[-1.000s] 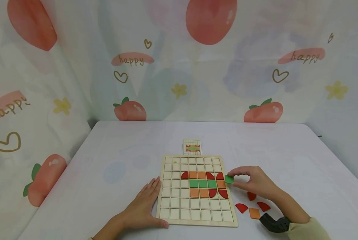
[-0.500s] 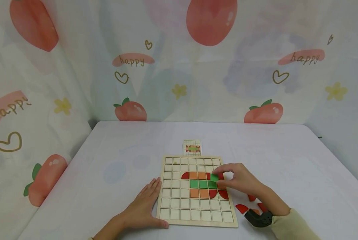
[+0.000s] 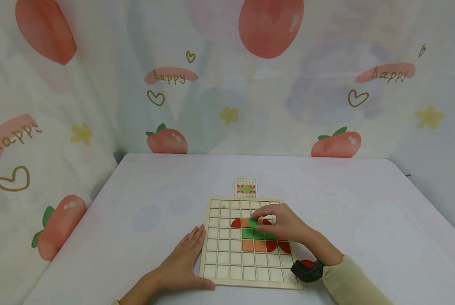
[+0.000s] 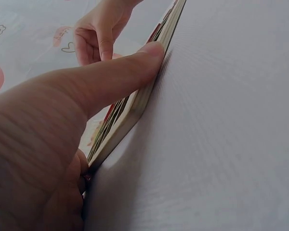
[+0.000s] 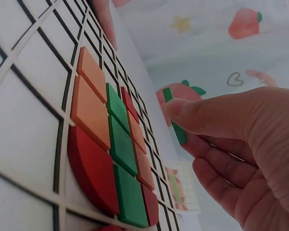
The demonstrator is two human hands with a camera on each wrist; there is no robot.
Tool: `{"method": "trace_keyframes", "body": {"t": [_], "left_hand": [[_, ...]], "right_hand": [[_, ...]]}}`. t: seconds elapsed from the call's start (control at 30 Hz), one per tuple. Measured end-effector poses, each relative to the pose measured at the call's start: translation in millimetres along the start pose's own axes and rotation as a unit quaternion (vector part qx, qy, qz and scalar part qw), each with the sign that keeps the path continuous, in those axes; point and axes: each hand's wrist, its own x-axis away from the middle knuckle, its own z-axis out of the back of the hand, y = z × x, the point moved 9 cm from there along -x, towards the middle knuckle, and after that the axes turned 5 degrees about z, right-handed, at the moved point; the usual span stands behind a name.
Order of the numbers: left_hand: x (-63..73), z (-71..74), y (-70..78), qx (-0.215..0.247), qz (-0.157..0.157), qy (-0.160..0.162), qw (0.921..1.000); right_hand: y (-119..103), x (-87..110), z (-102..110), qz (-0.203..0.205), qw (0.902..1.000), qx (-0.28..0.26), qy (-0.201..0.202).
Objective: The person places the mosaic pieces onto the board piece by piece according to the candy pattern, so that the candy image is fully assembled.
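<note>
My right hand [image 3: 284, 222] pinches a green square tile [image 3: 252, 223] between thumb and fingers, above the wooden grid board [image 3: 250, 284]. In the right wrist view that green tile [image 5: 177, 126] stands on edge in the grip, clear of the board. Below it, the grid holds a row of green tiles [image 3: 246, 233], orange squares [image 3: 248, 245] and red rounded pieces [image 3: 236, 223]. With fingers straight, my left hand [image 3: 181, 262] lies along the board's left edge. Its thumb [image 4: 120, 72] rests against the near edge in the left wrist view.
Just behind the board lies a small pattern card [image 3: 245, 187]. One loose red piece [image 3: 306, 262] shows beside the black wrist camera [image 3: 307, 272], right of the board. A printed fabric backdrop [image 3: 204, 93] rises behind the white table [image 3: 166, 178].
My right hand has carried the green tile leftward from the board's right edge to over its middle. The right forearm now covers most of the loose pieces. My left hand has stayed put.
</note>
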Motion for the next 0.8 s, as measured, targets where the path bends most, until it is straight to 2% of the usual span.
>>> {"method": "trace_keyframes", "body": {"t": [0.23,0.5,0.8], "left_hand": [[-0.5,-0.4,-0.4,-0.002,0.001,0.001,1.0],[-0.2,-0.7,-1.2,-0.003,-0.003,0.002,1.0],[0.6,0.4,0.2,0.0,-0.005,0.002,1.0]], "right_hand": [[2.2,-6.6,-13.7,-0.013,0.9993,-0.03,-0.021],[1.0,-12.5,-26.4,-0.026,0.9985,-0.03,-0.036],[-1.4,-16.6,-37.9,-0.02,0.9984,0.0,-0.053]]}}
